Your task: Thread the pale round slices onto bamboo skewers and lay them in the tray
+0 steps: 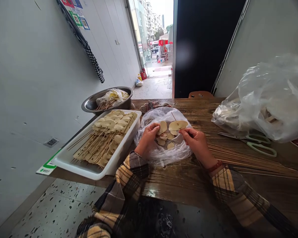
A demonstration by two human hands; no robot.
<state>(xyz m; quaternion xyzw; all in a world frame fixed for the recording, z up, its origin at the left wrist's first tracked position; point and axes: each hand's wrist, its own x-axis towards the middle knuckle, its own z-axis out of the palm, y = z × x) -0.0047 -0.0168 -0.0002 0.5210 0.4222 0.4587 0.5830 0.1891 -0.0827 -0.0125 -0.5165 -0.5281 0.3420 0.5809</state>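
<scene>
Between the thumb and fingers of my left hand (147, 138) is a pale yellow potato slice (163, 127). My right hand (196, 140) pinches a thin wooden skewer (173, 115) that carries larger oval slices (178, 125); its lower end is hidden by the fingers. Both hands are over an opened clear plastic bag (161, 158), where several loose slices (171, 145) lie. To the left, a white tray (115, 163) holds many skewers threaded with the same pale slices (108, 124), laid in rows and overlapping.
Bare skewers (253, 160) lie spread at the right of the wooden table (173, 185), near green-handled scissors (262, 148). Beyond them is a big clear plastic bag (270, 96). A metal basin (89, 105) with bagged skewers stands behind the tray. A doorway (159, 76) opens ahead.
</scene>
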